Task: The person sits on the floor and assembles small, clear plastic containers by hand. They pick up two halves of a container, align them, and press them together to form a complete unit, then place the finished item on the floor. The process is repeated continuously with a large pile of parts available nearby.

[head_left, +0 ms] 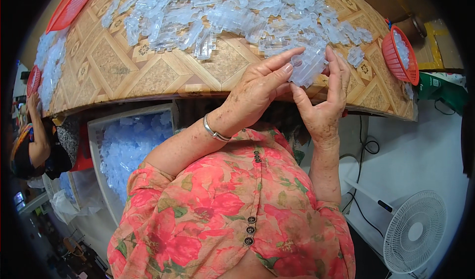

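1. Clear plastic piece (308, 67) sits between both hands above the desk (118, 66) edge, long axis slanting from lower left to upper right.
2. Left hand (257, 88) pinches its left end.
3. Right hand (324, 98) grips its right side.
4. Heap of clear pieces (237, 11) lies beyond.

One head-worn fisheye view looks steeply down, close over the person's chest and hands; the table (148, 76) curves across 12 o'clock, a fan (414, 232) sits at 4 o'clock.

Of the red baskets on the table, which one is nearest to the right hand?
The red basket at the table's right edge, holding clear plastic pieces; the others lie far left.
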`<state>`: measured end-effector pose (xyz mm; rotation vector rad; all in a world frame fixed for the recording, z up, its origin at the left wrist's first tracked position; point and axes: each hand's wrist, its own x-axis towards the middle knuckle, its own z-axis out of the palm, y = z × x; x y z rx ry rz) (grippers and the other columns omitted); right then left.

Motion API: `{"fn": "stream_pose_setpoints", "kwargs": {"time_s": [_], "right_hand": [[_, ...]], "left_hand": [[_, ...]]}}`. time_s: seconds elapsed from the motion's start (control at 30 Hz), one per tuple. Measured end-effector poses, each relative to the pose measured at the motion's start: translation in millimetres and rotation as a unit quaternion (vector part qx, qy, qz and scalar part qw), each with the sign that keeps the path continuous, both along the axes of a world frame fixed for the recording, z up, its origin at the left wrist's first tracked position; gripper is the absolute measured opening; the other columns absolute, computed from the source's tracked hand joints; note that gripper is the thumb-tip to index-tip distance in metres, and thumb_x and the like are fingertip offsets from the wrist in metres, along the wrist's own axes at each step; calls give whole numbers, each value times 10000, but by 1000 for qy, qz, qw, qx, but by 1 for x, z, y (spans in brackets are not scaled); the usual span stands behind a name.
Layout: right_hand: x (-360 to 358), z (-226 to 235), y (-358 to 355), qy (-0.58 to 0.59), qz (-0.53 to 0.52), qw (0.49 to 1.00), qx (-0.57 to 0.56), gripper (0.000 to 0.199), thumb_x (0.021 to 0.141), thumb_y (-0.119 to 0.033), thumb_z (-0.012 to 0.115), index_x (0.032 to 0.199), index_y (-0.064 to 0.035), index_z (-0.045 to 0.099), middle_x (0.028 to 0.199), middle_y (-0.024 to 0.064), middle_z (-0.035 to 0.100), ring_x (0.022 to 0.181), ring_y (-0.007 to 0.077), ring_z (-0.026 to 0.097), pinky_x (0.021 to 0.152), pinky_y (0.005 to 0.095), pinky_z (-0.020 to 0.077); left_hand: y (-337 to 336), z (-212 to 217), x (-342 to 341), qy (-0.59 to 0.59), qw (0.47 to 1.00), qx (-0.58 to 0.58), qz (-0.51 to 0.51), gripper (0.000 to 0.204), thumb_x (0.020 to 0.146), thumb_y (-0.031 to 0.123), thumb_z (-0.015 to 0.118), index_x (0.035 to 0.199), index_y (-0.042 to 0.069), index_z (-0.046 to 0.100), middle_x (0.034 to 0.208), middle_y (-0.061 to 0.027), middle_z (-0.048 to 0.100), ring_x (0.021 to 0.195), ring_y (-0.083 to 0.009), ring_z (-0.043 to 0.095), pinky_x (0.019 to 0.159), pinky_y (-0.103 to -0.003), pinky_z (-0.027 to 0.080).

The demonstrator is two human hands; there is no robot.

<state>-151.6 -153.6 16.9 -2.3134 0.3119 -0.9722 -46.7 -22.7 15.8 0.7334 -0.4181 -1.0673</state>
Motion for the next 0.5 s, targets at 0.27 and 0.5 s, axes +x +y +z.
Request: {"fn": "stream_pose_setpoints", "kwargs": {"time_s": [0.27, 0.5], "right_hand": [[-1, -1, 4, 6, 15, 999, 49, 815, 703, -98, 827, 1433, -57, 468, 1405, 145, 525, 1294, 311, 509, 1060, 420, 446], [3, -6, 5, -38, 46, 997, 41, 828, 703, -92, 825, 1444, -56, 458, 1462, 108, 514, 1306, 309, 516, 1092, 414, 421]], "left_hand": [[-2, -1, -5, 6, 999, -45, 6, 546, 1044, 221, 523, 1528, 31, 355, 1401, -109, 515, 1262, -184, 522, 1079, -344, 435], [-2, 0, -6, 21, 998, -61, 9, 567, 1040, 239, 535, 1531, 25, 348, 1410, -107, 503, 1274, -186, 507, 1094, -351, 414]]}}
